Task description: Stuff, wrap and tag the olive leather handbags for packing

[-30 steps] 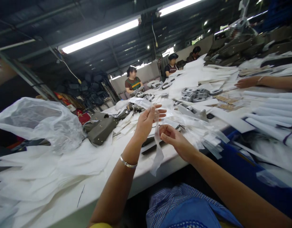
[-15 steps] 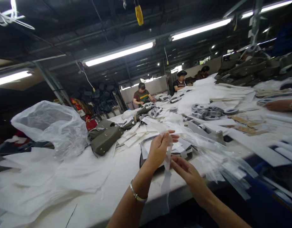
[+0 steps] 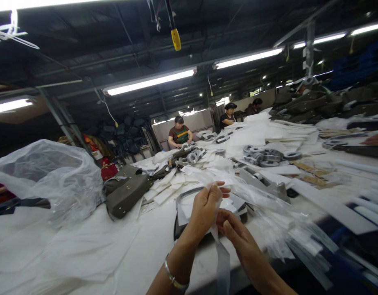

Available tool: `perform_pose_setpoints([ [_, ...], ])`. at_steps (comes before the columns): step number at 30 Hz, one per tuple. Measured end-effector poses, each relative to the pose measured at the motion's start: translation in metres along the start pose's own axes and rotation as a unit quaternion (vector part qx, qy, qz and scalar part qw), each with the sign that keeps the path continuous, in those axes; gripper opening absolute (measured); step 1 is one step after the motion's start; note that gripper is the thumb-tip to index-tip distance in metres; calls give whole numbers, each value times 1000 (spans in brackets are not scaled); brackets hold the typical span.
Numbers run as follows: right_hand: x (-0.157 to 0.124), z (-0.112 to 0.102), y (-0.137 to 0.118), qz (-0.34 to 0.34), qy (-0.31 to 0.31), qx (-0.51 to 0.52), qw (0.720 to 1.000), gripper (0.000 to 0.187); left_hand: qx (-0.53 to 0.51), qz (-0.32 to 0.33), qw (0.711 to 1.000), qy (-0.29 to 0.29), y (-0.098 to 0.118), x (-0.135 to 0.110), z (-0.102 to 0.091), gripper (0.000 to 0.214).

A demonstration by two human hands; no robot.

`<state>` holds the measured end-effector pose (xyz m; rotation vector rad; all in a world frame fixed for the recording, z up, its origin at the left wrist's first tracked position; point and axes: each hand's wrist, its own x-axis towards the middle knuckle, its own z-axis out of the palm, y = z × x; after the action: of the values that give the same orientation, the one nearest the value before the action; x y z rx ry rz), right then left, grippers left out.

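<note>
My left hand (image 3: 205, 207) is closed on a long translucent plastic strip (image 3: 223, 260), pinched between thumb and fingers. The strip's lower end hangs past the table's front edge. Just below and to the right, my right hand (image 3: 239, 235) curls its fingers around the same strip, its thumb bent toward them. Beneath both hands lies a dark bag (image 3: 178, 227) with white sheets on top, partly hidden by my hands and wrist. More clear plastic strips (image 3: 277, 219) spread to the right of it.
A clear plastic bag (image 3: 75, 182), white sheets (image 3: 62, 246) and an olive handbag (image 3: 129, 194) occupy the left. Rolls of tape (image 3: 262, 155) and a grey tape dispenser (image 3: 264, 182) stand to the right. Co-workers (image 3: 179, 133) work at the table's far side.
The camera view has tilted upward and shifted slightly right. My right hand has moved up closer to my left hand along the strip, and the strip's hanging end has swung right.
</note>
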<state>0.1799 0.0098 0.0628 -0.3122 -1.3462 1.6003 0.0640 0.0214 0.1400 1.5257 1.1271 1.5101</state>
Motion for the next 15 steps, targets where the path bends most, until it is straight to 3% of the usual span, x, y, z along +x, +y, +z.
perform_pose_setpoints([
  [11,-6,-3,-9,26,98,-17,995,49,15,16,1000,15,2,3,30,42],
  [15,-8,-13,1,53,86,-13,995,47,-10,-3,1000,-6,12,0,33,44],
])
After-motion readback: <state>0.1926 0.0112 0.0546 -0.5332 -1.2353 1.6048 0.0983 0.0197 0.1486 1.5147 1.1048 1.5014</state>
